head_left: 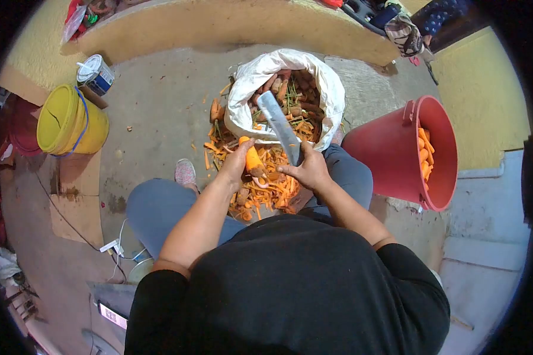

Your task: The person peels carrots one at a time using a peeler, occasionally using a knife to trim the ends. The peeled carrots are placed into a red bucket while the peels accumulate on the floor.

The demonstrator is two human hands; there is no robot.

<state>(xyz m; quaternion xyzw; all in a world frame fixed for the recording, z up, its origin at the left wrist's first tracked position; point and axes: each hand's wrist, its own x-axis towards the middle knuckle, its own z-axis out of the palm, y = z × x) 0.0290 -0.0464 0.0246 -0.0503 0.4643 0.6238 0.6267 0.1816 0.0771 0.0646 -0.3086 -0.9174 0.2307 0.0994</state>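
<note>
the light is bright, the edges bowed and black.

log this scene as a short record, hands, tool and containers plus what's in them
left hand: holds a carrot, partly peeled
right hand: holds a knife, blade pointing away from the person, clear of the carrot
sack: white, open, holding unpeeled carrots and some scraps
peelings: heaped on the near side of the sack
red bucket: at right, holding peeled carrots
yellow bucket: at left, contents not visible
</note>
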